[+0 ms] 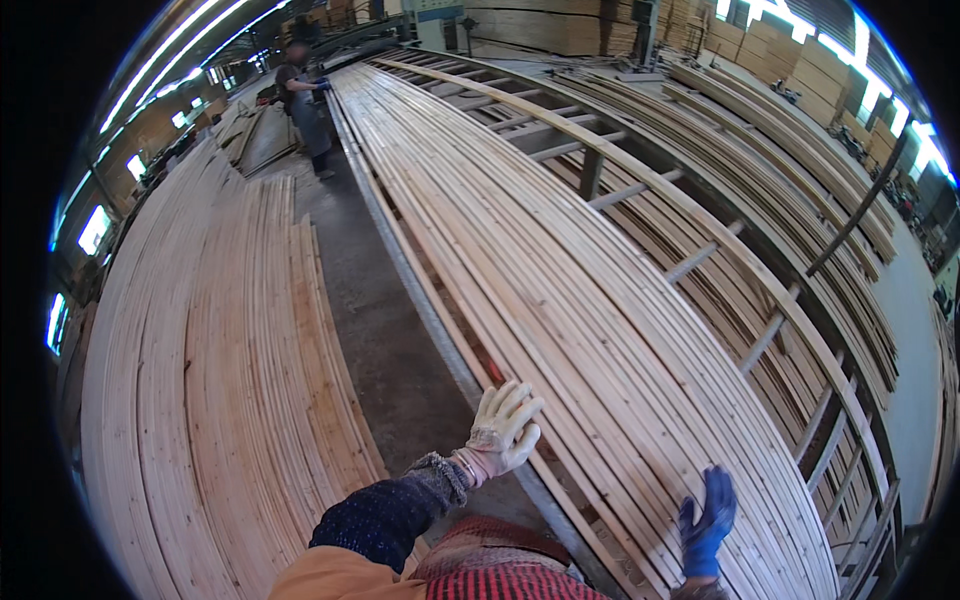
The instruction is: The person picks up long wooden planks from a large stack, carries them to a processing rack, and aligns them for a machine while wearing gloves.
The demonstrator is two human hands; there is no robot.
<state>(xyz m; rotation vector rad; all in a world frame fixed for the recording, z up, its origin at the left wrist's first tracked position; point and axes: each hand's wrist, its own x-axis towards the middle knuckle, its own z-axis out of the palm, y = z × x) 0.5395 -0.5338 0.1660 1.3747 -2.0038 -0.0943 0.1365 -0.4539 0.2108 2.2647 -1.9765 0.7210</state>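
Long, narrow wooden boards (555, 300) lie side by side on a long metal-edged conveyor table (420, 300) before me. My left hand (501, 429), in a whitish work glove, is over the table's near edge and the outermost boards, its fingers spread; nothing shows in its grasp. My right hand (705, 517), in a blue glove, rests on or just above the boards further right, its thumb apart from the fingers. Whether either palm presses on the wood cannot be told. A small red thing (495, 369) shows between the boards just beyond my left hand.
Another wide layer of boards (225, 360) lies on the left, across a strip of concrete floor (360, 300). A co-worker (304, 105) stands at the table's far left side. To the right run a frame with rollers (694, 262) and more stacked boards (795, 187).
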